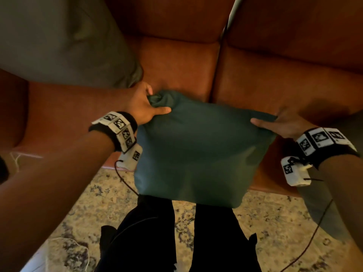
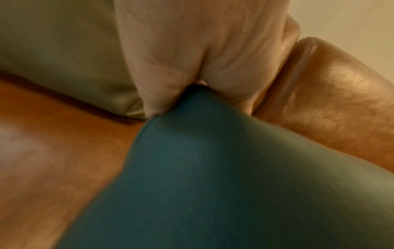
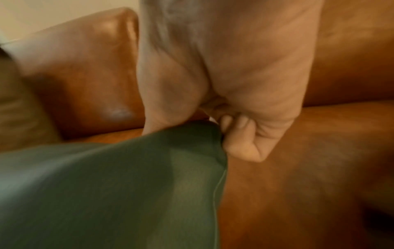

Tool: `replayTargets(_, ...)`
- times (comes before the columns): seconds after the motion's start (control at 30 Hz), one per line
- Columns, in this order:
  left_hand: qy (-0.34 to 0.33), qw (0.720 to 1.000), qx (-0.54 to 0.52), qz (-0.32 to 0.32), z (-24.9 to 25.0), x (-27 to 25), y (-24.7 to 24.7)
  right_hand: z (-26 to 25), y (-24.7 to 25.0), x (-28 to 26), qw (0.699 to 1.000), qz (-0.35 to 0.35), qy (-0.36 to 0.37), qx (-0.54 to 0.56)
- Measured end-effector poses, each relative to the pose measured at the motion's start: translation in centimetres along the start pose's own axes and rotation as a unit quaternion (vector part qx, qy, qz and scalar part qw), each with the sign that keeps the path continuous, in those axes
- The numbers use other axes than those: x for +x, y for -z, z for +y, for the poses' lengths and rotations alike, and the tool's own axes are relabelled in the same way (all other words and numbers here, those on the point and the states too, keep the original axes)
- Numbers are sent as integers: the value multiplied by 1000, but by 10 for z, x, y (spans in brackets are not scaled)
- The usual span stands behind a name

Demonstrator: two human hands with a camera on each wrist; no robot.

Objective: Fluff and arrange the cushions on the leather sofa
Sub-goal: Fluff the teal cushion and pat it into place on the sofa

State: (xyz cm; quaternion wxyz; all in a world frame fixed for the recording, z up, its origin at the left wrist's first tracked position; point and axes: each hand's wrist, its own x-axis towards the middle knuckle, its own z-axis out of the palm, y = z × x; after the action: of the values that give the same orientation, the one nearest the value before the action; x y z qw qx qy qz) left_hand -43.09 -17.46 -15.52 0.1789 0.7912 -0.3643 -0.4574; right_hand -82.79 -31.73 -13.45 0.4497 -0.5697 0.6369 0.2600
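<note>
Cushion (image 1: 198,146), teal fabric, pinched at both top corners by left hand (image 1: 144,107) and right hand (image 1: 282,124); olive cushion (image 1: 59,40) on leather sofa (image 1: 176,61) behind.

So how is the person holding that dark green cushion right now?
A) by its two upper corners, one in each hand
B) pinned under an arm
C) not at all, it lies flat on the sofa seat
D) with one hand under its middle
A: the left hand pinches one bunched top corner of the dark green cushion and the right hand grips the other, so it hangs in front of the leather sofa.
</note>
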Motion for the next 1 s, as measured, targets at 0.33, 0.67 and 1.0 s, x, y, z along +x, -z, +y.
replayTargets(0.33, 25, 997, -30, 66, 4, 4, -9, 11, -21, -2, 986, 21, -104, 131)
replayTargets(0.67, 113, 983, -22, 140, 4, 8, -2, 0, -20, -9, 996, -14, -68, -53)
replayTargets(1.0, 47, 990, -3, 136, 4, 11, -1, -3, -30, 9, 962, 228, -95, 116)
